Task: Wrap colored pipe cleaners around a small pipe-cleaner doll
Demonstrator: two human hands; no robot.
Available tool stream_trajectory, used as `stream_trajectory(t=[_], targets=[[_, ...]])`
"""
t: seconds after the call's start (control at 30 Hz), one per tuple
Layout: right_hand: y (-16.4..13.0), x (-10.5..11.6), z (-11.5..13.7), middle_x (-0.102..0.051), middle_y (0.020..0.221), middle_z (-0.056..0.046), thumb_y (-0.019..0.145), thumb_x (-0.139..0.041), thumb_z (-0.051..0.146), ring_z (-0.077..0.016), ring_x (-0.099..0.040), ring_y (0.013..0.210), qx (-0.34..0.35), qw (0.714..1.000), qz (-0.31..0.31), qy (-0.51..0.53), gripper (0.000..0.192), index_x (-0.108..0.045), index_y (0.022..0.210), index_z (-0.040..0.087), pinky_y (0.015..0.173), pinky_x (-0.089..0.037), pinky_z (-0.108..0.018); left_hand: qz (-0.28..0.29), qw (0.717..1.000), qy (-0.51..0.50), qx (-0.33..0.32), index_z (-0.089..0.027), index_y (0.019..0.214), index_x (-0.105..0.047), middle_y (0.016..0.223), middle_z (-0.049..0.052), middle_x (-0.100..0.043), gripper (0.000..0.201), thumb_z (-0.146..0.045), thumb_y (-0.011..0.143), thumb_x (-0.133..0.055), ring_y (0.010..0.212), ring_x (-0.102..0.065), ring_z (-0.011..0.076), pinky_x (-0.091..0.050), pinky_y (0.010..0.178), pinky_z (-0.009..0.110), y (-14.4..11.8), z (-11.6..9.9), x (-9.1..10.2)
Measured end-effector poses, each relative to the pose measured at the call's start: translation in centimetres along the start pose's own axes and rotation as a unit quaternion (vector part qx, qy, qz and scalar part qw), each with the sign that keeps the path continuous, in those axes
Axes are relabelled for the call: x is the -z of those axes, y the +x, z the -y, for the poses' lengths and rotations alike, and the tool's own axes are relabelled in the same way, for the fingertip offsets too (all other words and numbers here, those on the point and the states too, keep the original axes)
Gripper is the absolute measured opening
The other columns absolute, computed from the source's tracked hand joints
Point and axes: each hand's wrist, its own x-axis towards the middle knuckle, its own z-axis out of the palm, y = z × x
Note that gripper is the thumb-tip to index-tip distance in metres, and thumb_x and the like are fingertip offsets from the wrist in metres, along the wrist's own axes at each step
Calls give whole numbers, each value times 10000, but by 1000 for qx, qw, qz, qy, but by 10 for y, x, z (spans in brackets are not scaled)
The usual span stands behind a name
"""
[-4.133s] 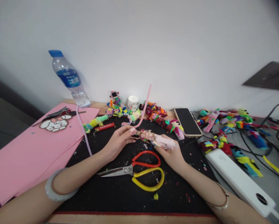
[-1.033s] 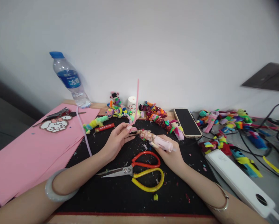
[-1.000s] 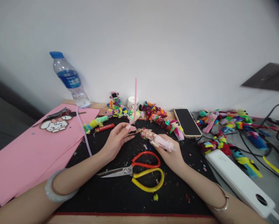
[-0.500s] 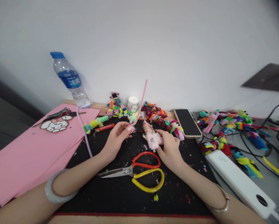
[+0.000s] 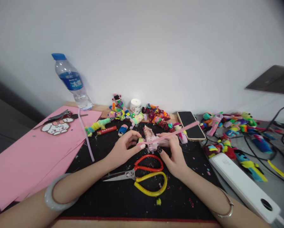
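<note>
My left hand (image 5: 125,148) pinches one end of a pink pipe cleaner (image 5: 177,130), which stretches low to the right across my other hand toward the phone. My right hand (image 5: 173,155) grips a small pink hot glue gun (image 5: 151,141) whose nozzle end is crusted with coloured fuzz and points away from me. Both hands hover close together over the black mat (image 5: 123,193), just above the scissors (image 5: 144,174) with one red and one yellow handle.
A water bottle (image 5: 72,83) stands at the back left beside pink paper sheets (image 5: 30,152). Several colourful pipe-cleaner figures (image 5: 156,115) line the wall. A phone (image 5: 190,125), a white power strip (image 5: 243,185) and cables (image 5: 274,145) lie to the right.
The pipe cleaner swung from upright down to nearly level, pointing right. My right hand turned the glue gun from lying sideways to nozzle pointing away, and my left hand moved right beside it.
</note>
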Motion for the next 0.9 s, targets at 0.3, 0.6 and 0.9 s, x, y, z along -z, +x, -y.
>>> stream_trajectory(t=[0.3,0.6,0.9], targets=[[-2,0,5,-559,787,-38,853,-472,190,-202,-522,790,15,995,-9,97,72,-537,831,212,720,-421,-356,64,988,127,-61,-192,958,-564,957,60,-547,229,-262,751,-635,889,-536,184,-448,809,297,-4,-4,-2],[-2,-2,4,-528,695,-19,864,-435,169,-175,-490,676,-19,997,17,67,154,-513,735,204,641,-393,-313,60,997,33,-16,-194,931,-561,910,38,-564,239,-264,727,-665,886,-549,175,-445,832,300,-3,-5,-3],[-2,-2,7,-532,685,-19,850,-448,132,-170,-495,673,26,998,34,43,145,-528,751,203,636,-398,-313,35,997,-57,38,-206,901,-545,874,2,-572,221,-266,731,-674,889,-557,147,-445,815,271,2,4,-2]])
